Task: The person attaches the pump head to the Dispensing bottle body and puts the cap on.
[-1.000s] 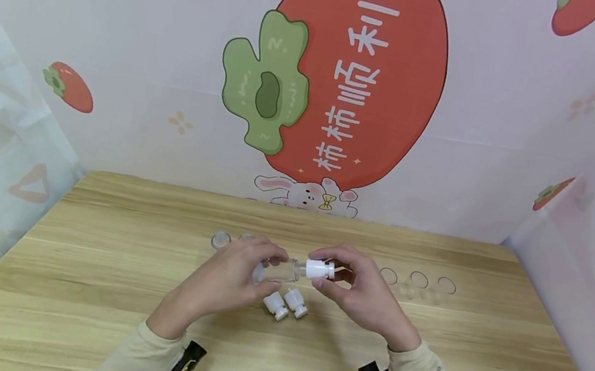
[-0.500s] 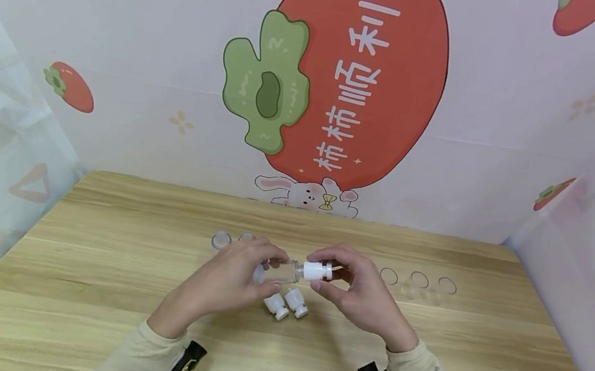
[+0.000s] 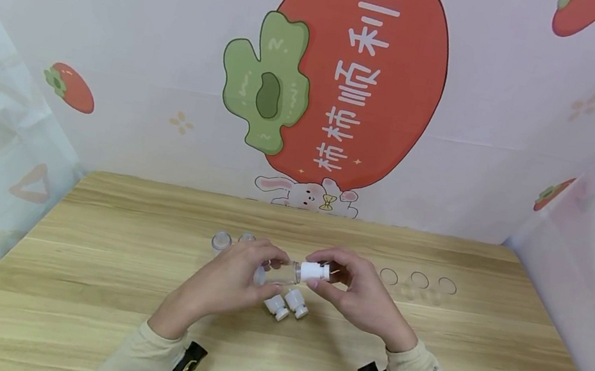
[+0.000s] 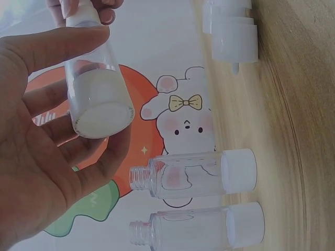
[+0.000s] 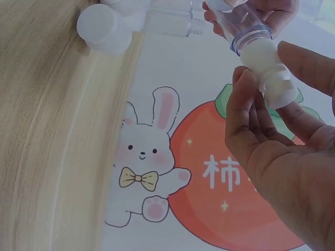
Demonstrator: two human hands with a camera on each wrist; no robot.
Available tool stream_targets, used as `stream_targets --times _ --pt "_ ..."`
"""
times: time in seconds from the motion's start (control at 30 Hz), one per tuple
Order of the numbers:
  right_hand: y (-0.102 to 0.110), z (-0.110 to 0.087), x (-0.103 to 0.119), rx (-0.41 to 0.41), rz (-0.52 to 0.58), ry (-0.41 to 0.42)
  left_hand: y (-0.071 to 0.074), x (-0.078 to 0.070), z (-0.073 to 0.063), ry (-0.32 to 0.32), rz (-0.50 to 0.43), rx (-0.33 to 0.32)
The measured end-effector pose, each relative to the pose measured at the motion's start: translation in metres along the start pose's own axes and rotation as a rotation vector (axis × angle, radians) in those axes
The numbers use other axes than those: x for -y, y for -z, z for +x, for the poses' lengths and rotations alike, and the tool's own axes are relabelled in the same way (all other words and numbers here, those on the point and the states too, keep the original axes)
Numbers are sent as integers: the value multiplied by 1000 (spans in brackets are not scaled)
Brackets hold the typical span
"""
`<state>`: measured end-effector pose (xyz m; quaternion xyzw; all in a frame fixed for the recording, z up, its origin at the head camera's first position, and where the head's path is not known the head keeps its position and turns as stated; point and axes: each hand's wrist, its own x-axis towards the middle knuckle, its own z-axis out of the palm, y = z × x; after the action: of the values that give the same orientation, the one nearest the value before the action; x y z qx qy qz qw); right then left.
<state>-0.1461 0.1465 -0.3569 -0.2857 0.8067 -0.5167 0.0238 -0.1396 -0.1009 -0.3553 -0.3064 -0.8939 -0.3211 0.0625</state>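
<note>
My left hand (image 3: 236,274) grips a clear bottle (image 3: 282,272) lying sideways in the air, its white base (image 4: 103,117) facing the left wrist camera. The fingers curl round its body, thumb on the near side. With my right hand (image 3: 364,296) I pinch a white pump head (image 3: 314,272) between thumb and fingers. The pump head covers the bottle's neck, its lower edge close against the bottle's shoulder, as the right wrist view shows too. Below the hands, two more white pump heads (image 3: 276,307) lie on the wooden table.
Behind my left hand stand two clear bottles (image 4: 183,175) with white bases and bare threaded necks. Three clear pieces with dark round rims (image 3: 419,280) stand in a row at the right. A printed wall sheet (image 3: 161,157) rises along the table's (image 3: 154,202) back edge.
My right hand has shifted slightly left with the pump head, which slid over the bottle's neck until the neck was hidden. The left hand and bottle have hardly moved.
</note>
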Motion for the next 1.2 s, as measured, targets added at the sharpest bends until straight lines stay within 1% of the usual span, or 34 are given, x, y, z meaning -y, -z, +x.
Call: stream_targets --times 0.2,0.5,0.63,0.93,1.2 --pt "-1 0 0 -23 -61 -41 0 0 0 -2 0 -12" --pt "-3 1 1 -23 -73 -98 0 0 0 -7 -9 -22" --pt "-2 0 1 -15 -78 -90 0 0 -1 -10 -6 -26" --pt "-2 0 2 9 -57 -45 1 0 -1 -9 -3 -30" --pt "-3 1 0 8 -77 -56 1 -1 -1 -25 1 -36"
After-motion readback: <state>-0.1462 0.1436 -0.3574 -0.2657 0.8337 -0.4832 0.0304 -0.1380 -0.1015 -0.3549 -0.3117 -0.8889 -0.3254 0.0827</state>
